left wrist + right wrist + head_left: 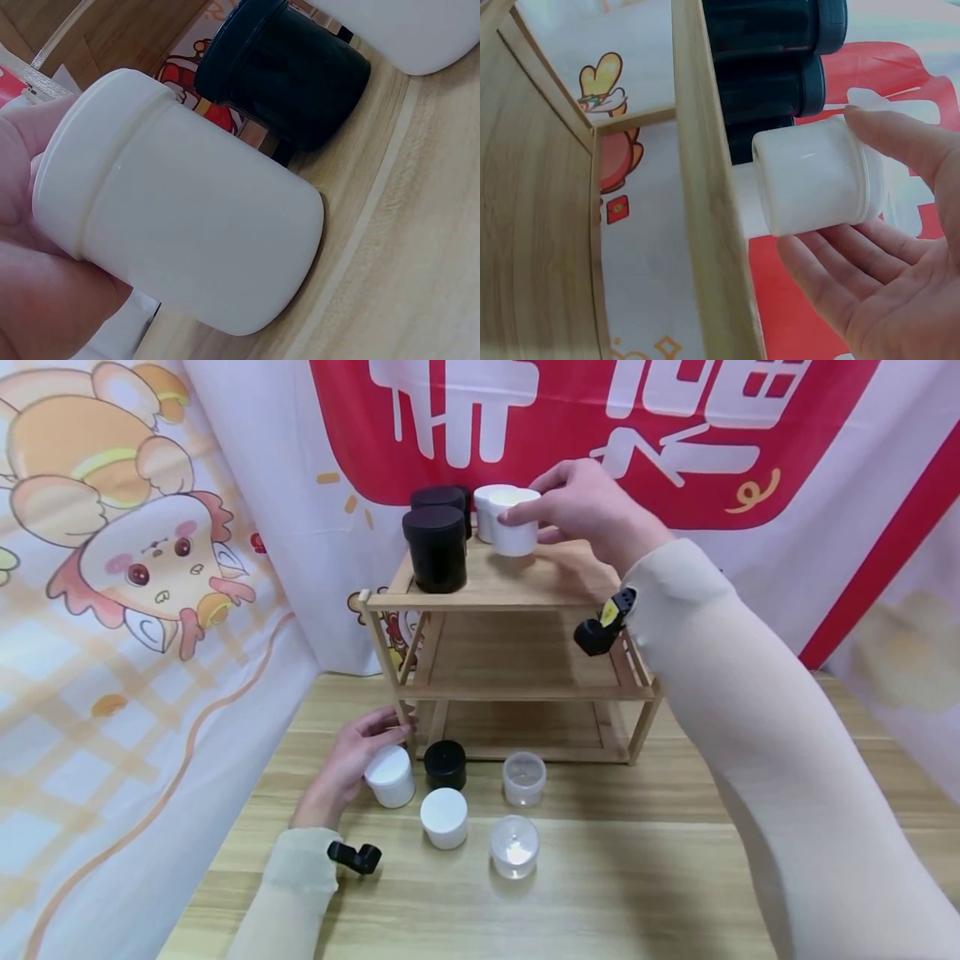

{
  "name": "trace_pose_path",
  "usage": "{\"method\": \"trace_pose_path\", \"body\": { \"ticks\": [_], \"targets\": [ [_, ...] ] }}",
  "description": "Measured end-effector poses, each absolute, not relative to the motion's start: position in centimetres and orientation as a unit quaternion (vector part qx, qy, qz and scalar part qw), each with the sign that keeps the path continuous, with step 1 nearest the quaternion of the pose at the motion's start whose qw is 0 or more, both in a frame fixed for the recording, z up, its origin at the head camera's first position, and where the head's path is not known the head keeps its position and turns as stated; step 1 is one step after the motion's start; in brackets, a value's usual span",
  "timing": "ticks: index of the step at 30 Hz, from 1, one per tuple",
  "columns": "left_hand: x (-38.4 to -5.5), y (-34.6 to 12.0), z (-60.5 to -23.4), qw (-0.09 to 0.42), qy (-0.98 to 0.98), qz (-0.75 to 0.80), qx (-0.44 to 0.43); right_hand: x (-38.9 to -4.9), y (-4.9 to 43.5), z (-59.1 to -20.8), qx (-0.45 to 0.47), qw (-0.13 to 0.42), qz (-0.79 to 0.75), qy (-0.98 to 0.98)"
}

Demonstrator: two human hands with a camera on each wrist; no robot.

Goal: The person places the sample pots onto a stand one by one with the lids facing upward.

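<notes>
My right hand (pixel 581 506) pinches a lidded white jar (pixel 515 531) between thumb and fingers, over the top tier of a wooden rack (pixel 510 693). In the right wrist view, the thumb lies above this white jar (pixel 810 176) and the fingers below it. Another white jar (pixel 487 514) stands just behind it. To their left are several black jars (pixel 438 556). At the rack's front left leg, my left hand (pixel 352 764) holds a white jar (pixel 390 781) by its lid. In the left wrist view, that white jar (pixel 195 217) stands on the table; some fingers are hidden behind it.
On the wooden table (pixel 615 868), a short black jar (pixel 446 766), a white jar (pixel 444 818) and two clear cups, one farther back (pixel 524 779) and one nearer (pixel 514 847), stand before the rack. A printed cloth (pixel 247 443) hangs behind and beside it.
</notes>
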State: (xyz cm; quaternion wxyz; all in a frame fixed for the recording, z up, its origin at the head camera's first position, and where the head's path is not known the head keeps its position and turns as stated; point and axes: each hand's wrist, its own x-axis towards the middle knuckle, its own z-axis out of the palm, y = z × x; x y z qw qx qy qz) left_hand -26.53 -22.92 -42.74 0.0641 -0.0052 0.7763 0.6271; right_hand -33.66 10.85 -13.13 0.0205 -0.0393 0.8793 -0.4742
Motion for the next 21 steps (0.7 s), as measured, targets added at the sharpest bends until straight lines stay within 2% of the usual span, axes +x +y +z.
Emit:
{"method": "trace_pose_path", "body": {
  "ticks": [21],
  "targets": [
    [-26.4,-22.7,-43.0,0.055,0.765,0.642,0.016,-34.0,9.0,-13.9,-0.010,0.029,-0.494,0.869]
  ]
}}
